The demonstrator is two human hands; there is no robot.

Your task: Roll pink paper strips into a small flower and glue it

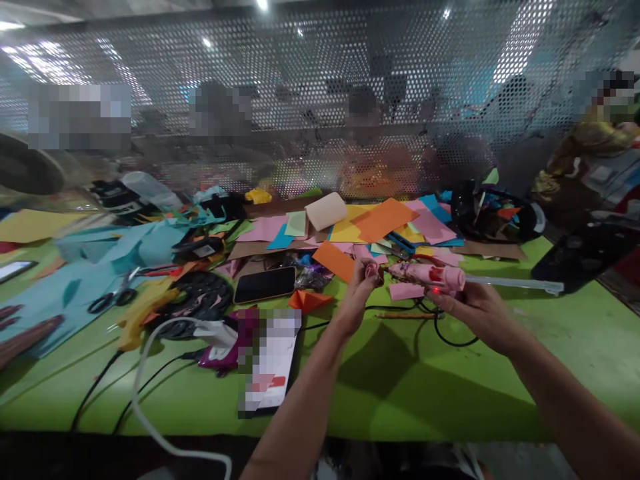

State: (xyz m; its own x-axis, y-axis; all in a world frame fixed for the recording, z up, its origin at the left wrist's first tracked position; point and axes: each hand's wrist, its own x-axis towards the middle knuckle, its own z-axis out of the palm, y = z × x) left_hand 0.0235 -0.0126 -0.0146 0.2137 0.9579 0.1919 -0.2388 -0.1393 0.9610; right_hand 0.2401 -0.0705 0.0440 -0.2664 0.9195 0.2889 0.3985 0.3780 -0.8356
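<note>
My left hand [361,285] is closed in a pinch around a small pink paper piece [372,269], held above the green table [450,380]. My right hand [473,308] grips a pink glue gun [429,275] lying sideways, its nozzle pointing left at the pink piece. A clear glue stick [515,284] juts out of the gun's back to the right. A black cord [440,330] trails from the gun onto the table.
Coloured paper sheets [380,220] are piled at the back. A black phone [265,285], a lit phone [273,363], scissors [117,293], a yellow glue gun [140,310], a white cable [150,413] and a folded orange paper [307,301] lie to the left. A perforated screen [320,100] stands behind, with people beyond it.
</note>
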